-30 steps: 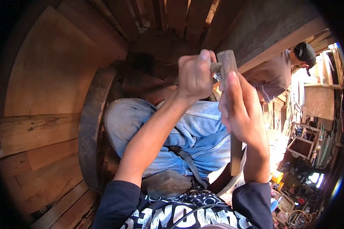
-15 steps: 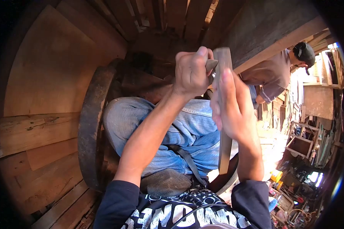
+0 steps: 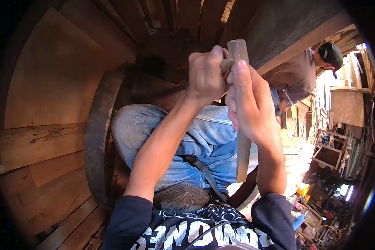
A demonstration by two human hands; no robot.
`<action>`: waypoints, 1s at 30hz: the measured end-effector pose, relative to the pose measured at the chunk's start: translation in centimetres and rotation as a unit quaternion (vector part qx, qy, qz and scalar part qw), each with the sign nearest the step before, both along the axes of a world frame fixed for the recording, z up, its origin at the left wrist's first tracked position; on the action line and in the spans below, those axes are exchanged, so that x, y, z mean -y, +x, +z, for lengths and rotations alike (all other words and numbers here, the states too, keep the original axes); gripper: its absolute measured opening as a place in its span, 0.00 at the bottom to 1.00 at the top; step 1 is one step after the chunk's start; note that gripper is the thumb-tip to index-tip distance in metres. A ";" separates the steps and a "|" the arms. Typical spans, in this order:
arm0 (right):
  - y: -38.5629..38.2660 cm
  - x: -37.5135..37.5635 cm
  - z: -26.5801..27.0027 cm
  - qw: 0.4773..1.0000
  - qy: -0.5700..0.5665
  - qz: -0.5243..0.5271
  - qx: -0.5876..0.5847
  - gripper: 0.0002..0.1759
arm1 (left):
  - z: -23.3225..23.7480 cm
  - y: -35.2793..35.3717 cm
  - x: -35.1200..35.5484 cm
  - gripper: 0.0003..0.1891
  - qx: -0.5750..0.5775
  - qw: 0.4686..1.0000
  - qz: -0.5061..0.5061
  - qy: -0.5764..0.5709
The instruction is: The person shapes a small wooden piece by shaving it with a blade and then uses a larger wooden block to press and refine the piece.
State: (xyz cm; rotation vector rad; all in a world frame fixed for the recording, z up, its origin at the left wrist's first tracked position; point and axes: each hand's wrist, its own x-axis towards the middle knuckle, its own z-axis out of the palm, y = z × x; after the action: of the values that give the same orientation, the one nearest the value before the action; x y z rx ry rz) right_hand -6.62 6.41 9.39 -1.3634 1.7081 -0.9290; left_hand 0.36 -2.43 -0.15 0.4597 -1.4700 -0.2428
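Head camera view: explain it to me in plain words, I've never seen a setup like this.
There is no machine here. One camera sits on a person's head and looks forward and down, so you see their own two bare hands.

The left hand grips a small greyish piece with a tapered end; what it is, I cannot tell. The right hand holds a long bar, its thumb along it. Both are held up above the blue jeans, not laid on a table.

On the picture's left are a dark curved rim and wooden boards. On the right, another person in a dark cap leans over.
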 end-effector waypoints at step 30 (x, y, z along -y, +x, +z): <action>1.1 -1.4 2.5 0.998 0.048 -0.032 -0.012 0.16 | 0.7 0.6 -0.5 0.22 -0.048 0.967 -0.106 0.226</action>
State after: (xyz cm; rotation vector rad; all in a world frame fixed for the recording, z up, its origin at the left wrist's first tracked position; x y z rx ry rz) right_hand -5.49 7.86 11.85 -1.2680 1.8009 -0.8573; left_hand 0.99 -1.98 0.55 0.6457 -1.3671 -0.7715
